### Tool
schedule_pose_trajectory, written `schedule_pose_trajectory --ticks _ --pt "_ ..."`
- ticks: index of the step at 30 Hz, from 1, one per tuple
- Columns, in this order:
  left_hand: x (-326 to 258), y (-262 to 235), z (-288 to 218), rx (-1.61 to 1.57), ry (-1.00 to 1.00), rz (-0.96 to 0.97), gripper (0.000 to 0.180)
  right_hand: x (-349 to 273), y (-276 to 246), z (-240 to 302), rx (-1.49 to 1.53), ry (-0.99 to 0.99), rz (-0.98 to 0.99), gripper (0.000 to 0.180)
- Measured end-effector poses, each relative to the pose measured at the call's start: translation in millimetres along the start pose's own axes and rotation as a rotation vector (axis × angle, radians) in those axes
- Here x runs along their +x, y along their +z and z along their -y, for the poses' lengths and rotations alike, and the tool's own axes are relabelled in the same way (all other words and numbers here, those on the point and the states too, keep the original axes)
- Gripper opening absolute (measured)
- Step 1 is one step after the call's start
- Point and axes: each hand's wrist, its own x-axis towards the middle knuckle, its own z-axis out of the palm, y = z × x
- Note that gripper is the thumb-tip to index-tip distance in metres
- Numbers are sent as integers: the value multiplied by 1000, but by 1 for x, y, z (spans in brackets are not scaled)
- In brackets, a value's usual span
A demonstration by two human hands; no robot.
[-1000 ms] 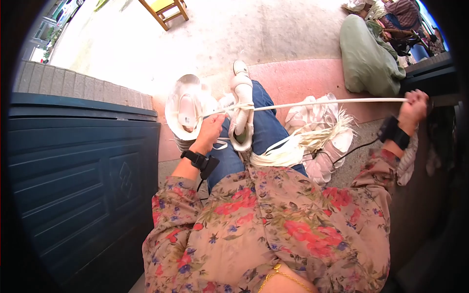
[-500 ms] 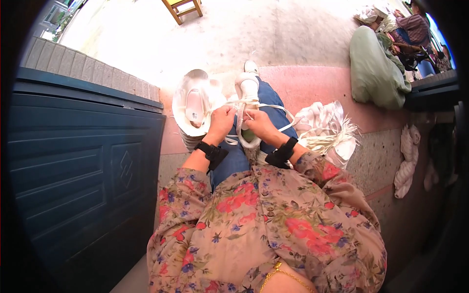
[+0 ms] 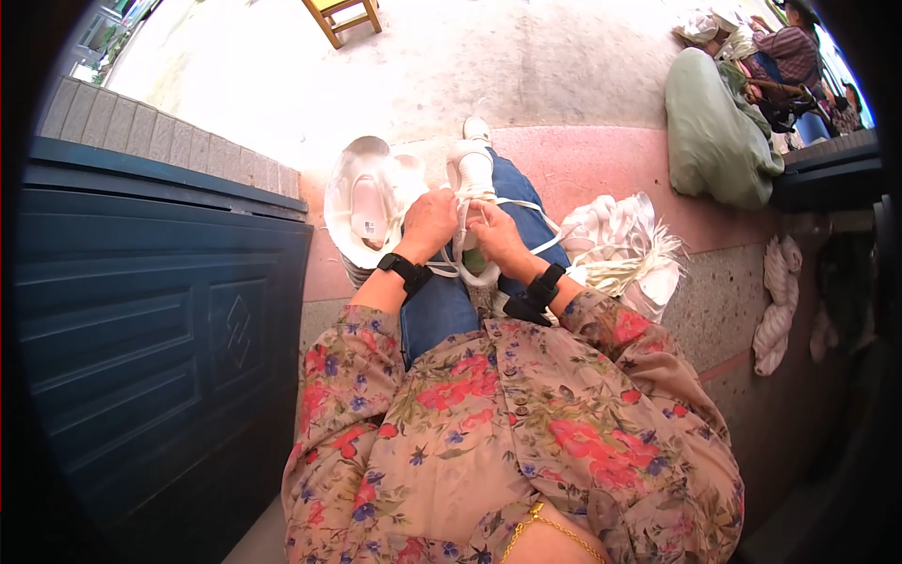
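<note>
A white shoe (image 3: 474, 169) rests on my lap between my jeans-clad legs, its toe away from me and its opening near my hands. My left hand (image 3: 430, 224) is closed at the shoe's left side, pinching a white shoelace. On the other side, my right hand (image 3: 498, 235) has its thumb and fingers bent together on the lace beside the opening. Lace lengths (image 3: 536, 205) loop out to the right over my leg and hang below my left hand. The fingertips partly hide the upper eyelets.
White shoes (image 3: 346, 193) are stacked at the left. At right lie more white shoes (image 3: 611, 226) with a bundle of laces (image 3: 634, 268). Around me are a blue door (image 3: 141, 320), a green sack (image 3: 709, 132), a twisted white bundle (image 3: 778, 305), a wooden stool (image 3: 343, 19) and a seated person (image 3: 789, 52).
My left hand has turned and shifted slightly right, closer to my right hand. The lace near the shoe's top is drawn in; the whole view has shifted slightly.
</note>
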Motion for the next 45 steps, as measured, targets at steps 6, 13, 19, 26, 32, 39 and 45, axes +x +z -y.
schedule_pose_trajectory --ticks 6,13,19,26,32,39,45 --pt "3 -7 -12 184 53 67 18 1 -1 -3 57 23 3 36" --pt "14 -11 -8 241 153 143 22 5 -7 -10 99 34 46 38" --pt "7 -11 -18 267 106 211 21 5 -9 -11 110 11 107 38" --pt "-21 -5 -25 259 174 -98 17 5 -6 1 41 0 94 35" --pt "-26 4 -21 168 70 -5 19 19 -6 2 -286 -92 99 28" --pt "-16 10 -6 -56 17 82 16 38 1 -5 -1021 -413 -19 20" --pt "-12 -3 -5 -27 199 -278 24 17 -21 6 -919 -270 67 19"
